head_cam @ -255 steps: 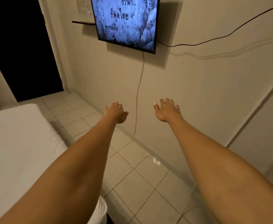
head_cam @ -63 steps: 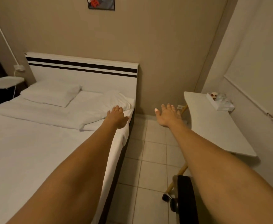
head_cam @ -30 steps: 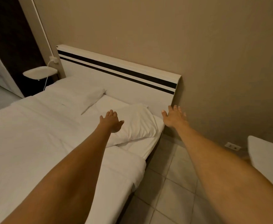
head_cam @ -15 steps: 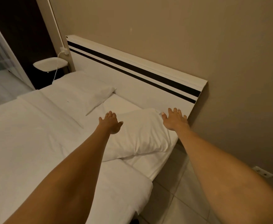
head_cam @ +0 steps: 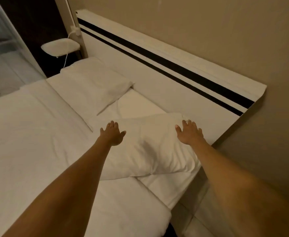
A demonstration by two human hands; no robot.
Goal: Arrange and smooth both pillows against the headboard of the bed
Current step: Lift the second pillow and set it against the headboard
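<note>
**Hands arrived over the near pillow — contact not yet certain**

Half a second before, both hands were a little short of the near pillow (head_cam: 150, 151), with the right one at its corner by the headboard (head_cam: 183, 93). At this moment the left hand (head_cam: 112, 135) was over the pillow's left edge and the right hand (head_cam: 188, 133) over its far right corner, one on each side. The view had also closed in on the bed (head_cam: 29, 134), so the approach looked finished.

Hand state: both were spread flat, palms down, fingers apart, with nothing pinched or gripped. Whether the palms actually pressed into the fabric could not be told from this angle; no clear dent showed under either.

Pillow positions: the near pillow lay on the mattress at the bed's right side, creased and turned askew, its far corner close to the headboard but its body not squared to it. The far pillow (head_cam: 92, 86) lay flatter at the left side, near the headboard and just beside a small side table (head_cam: 60, 47), well apart from the hands.

Judgement — the walk-up was done and handling of the near pillow was about to start. It seemed to need turning square and pushing back before any smoothing. The far pillow looked untouched and remained to do.
</note>
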